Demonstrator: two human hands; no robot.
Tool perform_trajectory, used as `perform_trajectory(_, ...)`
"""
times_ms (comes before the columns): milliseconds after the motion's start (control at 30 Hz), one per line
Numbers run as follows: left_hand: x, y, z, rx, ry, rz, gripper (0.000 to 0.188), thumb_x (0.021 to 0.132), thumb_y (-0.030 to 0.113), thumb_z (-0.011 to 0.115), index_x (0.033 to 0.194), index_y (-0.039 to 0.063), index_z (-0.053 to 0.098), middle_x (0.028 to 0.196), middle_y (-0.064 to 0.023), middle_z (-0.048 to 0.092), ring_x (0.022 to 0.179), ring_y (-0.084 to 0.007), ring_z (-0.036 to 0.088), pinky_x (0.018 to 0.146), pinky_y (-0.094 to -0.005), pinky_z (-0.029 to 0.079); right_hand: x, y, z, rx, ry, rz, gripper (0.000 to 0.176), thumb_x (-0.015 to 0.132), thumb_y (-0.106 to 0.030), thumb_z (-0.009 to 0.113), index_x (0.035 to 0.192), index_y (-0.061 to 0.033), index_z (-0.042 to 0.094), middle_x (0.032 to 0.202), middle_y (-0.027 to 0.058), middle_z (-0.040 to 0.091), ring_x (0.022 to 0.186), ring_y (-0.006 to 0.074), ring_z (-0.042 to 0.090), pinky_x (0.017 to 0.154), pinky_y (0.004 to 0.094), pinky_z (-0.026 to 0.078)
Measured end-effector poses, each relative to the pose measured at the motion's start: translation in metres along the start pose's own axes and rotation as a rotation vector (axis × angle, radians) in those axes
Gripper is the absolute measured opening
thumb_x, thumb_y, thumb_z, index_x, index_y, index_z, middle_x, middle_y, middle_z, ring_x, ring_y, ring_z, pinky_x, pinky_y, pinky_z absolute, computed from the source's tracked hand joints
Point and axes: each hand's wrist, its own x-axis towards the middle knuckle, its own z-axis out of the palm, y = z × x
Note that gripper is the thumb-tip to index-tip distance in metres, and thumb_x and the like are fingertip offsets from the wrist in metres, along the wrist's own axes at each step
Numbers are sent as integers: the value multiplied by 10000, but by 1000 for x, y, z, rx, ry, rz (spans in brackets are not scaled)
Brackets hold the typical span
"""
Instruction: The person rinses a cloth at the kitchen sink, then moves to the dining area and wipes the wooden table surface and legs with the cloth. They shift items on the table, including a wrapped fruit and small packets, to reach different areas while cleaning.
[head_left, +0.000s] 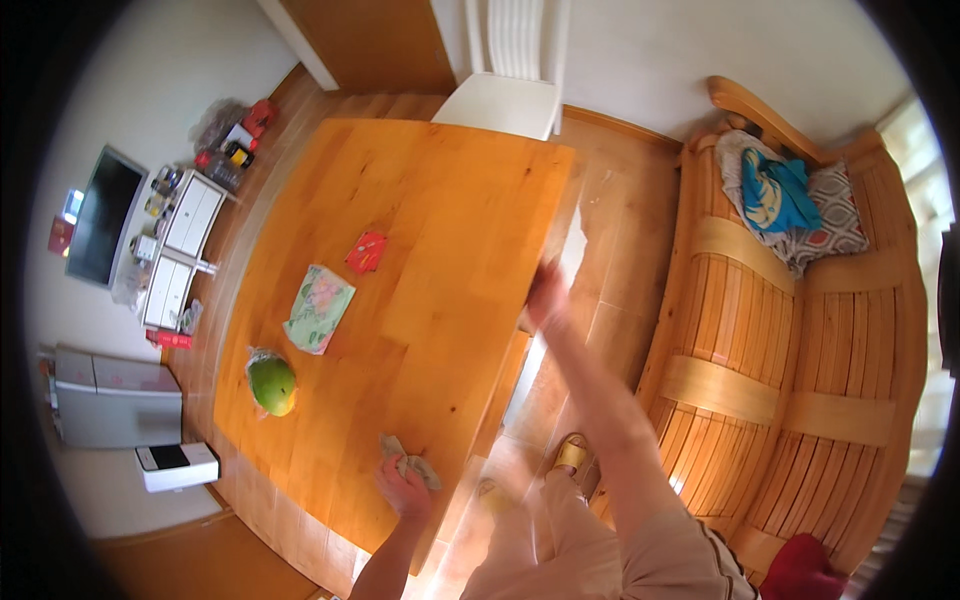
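My left hand (403, 487) presses a crumpled beige cloth (420, 469) onto the near corner of the wooden table (450, 225). At the table's right edge is my right hand (549, 296), blurred; a dark patch shows by its fingers, and what it is cannot be made out. A green fruit (271, 384), partly in clear wrap, sits at the left of the tabletop. Beyond it lies a pale green floral packet (320, 309), with a small red packet (367, 252) farther up.
A white chair (499, 101) stands at the table's far end. To the right is a slatted wooden sofa (742, 300) bearing a blue cloth (780, 191) and a patterned cushion (836, 221). White drawers (193, 217) and a grey refrigerator (120, 409) stand on the left.
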Motion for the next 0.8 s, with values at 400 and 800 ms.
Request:
perform_trajectory(400,-3,62,-41,-733,-264,-58,269,939,102,430,1178,-3,494,1155,-144,527,1055,-238,528,927,-347,423,-302,25,-52,710,-222,387,709,948,-608,281,1350,-51,457,1254,104,578,1168,253,536,1056,433,372)
perform_trajectory(800,13,157,18,-394,-1072,447,417,963,178,478,1339,15,398,1259,-174,509,1097,-286,547,952,-383,436,-331,45,-94,87,-2,358,477,928,-224,578,1348,-81,402,1217,99,534,1117,215,548,942,380,460)
